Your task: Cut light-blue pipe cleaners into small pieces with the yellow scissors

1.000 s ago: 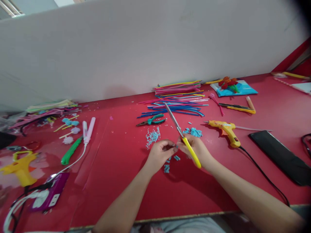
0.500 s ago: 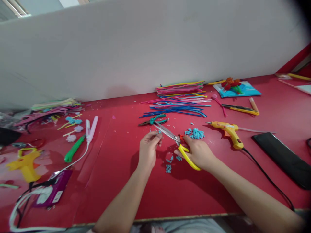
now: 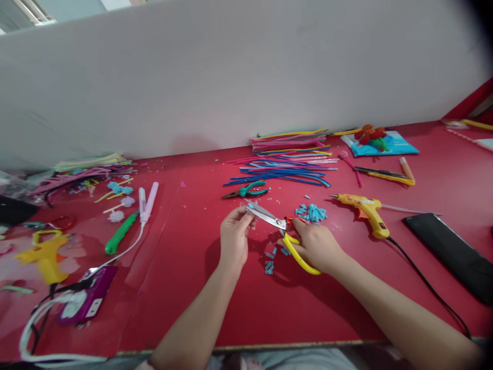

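Note:
My left hand (image 3: 234, 236) pinches a small light-blue piece of pipe cleaner (image 3: 250, 205) between thumb and fingers, above the red table. My right hand (image 3: 318, 246) is closed round the yellow and red handles of a pair of scissors (image 3: 267, 217). The blade tips point left and lie at the blue piece, right by my left fingertips. Several short cut blue pieces (image 3: 269, 267) lie on the table below the scissors. A heap of light-blue pieces (image 3: 316, 213) sits just beyond my right hand.
Behind my hands lie teal-handled pliers (image 3: 246, 190) and rows of coloured pipe cleaners (image 3: 285, 172). To the right are a yellow glue gun (image 3: 365, 210) and a black flat case (image 3: 447, 252). A purple power strip (image 3: 98, 293), green-handled cutter (image 3: 121, 234) and another glue gun (image 3: 48, 257) lie left.
The scissor tips have come down towards my left fingertips and onto the blue piece. Both hands keep their grip. The whole view has shifted slightly.

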Available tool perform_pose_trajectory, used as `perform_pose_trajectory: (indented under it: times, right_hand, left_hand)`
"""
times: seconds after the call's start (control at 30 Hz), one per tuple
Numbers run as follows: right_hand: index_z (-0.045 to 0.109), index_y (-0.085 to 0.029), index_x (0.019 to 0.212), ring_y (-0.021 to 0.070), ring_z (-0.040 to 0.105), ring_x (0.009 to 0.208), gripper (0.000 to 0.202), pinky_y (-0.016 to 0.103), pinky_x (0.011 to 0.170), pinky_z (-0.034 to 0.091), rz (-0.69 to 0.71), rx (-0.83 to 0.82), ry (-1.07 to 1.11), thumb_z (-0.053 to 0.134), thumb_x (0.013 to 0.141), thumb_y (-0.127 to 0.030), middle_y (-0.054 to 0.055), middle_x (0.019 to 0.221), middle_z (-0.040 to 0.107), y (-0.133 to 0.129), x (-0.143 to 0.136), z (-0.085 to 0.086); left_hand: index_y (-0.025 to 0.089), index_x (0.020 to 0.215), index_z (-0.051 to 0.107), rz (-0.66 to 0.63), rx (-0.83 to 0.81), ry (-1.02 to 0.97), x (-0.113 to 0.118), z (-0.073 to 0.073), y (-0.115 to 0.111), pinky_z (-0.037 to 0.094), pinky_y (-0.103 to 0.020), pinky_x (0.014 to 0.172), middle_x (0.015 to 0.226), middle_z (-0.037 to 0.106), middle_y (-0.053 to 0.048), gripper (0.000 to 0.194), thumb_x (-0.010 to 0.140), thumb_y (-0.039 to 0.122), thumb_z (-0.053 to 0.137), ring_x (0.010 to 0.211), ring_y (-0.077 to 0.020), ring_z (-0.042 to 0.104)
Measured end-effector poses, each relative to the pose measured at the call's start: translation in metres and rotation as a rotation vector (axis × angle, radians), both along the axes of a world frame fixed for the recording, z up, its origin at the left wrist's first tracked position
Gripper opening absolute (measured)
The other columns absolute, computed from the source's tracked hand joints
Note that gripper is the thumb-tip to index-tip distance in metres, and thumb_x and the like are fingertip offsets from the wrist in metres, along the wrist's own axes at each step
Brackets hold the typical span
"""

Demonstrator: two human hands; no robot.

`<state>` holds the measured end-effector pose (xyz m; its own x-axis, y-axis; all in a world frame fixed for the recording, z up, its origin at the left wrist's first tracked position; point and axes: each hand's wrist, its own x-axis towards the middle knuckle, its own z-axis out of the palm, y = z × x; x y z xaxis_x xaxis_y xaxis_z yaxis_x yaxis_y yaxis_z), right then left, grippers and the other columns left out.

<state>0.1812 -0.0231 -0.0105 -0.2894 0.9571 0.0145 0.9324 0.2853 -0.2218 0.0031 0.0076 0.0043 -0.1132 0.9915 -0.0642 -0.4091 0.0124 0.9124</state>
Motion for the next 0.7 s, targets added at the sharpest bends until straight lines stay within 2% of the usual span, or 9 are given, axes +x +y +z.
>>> perform_pose_trajectory:
  times: [0.7]
  right_hand:
    - [0.042, -0.019, 0.073, 0.0126, 0.049, 0.046, 0.037, 0.024, 0.045, 0.017, 0.010, -0.003, 0.022, 0.029, 0.080, -0.053, 0.003, 0.055, 0.056, -0.0014, -0.0006, -0.0009]
  left_hand:
    - [0.014, 0.069, 0.061, -0.028, 0.018, -0.011, -0.0006, 0.0001, -0.0001, 0.035, -0.016, 0.050, 0.060, 0.055, 0.002, 0.003, 0.067, 0.016, 0.060, 0.052, -0.0045, 0.046]
